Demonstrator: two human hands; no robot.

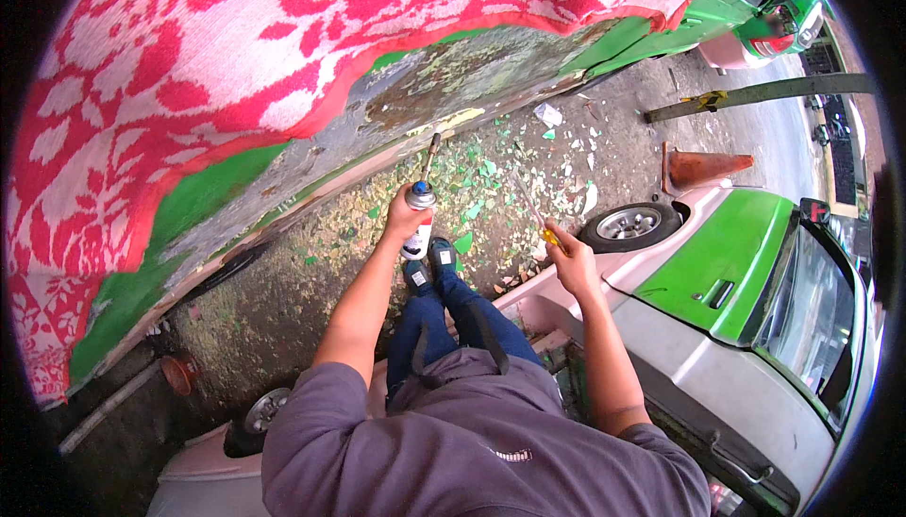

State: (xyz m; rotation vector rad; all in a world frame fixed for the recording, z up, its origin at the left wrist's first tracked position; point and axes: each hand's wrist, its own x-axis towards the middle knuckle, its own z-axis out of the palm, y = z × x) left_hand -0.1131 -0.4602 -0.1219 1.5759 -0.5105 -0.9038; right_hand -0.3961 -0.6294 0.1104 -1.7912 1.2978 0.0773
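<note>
Left arm stretched forward, its grip [406, 220] wrapped round a gas torch canister [418, 220] aimed at the stripped car panel [444, 83], while the right grip [571, 258] clasps a yellow-handled screwdriver [531, 208] above ground strewn with green paint flakes [481, 182], near an orange cone [703, 168].

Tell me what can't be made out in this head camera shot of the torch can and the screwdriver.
- Torch can: its lower body is covered by the left hand.
- Screwdriver: most of the yellow handle sits inside the right hand; the tip is too thin to read against the paint flakes.
- Flame at the nozzle: too small to tell.
- Car panel: its upper part lies under the red and white blanket.
</note>
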